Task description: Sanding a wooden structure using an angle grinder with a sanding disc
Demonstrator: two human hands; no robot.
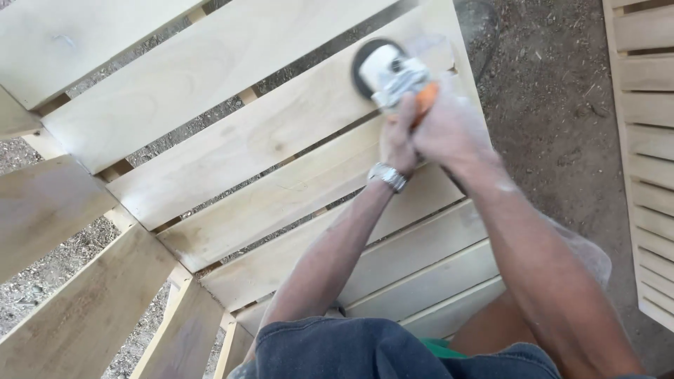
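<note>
Both hands grip a grey and orange power sander (390, 73) whose dark round disc presses on a pale wooden slat (232, 144). My left hand (397, 137), with a metal watch on the wrist, holds the tool's body from below. My right hand (449, 126), dusted white, wraps the orange handle. The slat belongs to a slatted wooden frame (175, 70) that fills the left and middle of the view.
Bare dirt ground (554, 105) lies to the right of the frame. Another slatted wooden piece (649, 161) runs down the right edge. My knees in dark shorts (351, 347) sit at the bottom.
</note>
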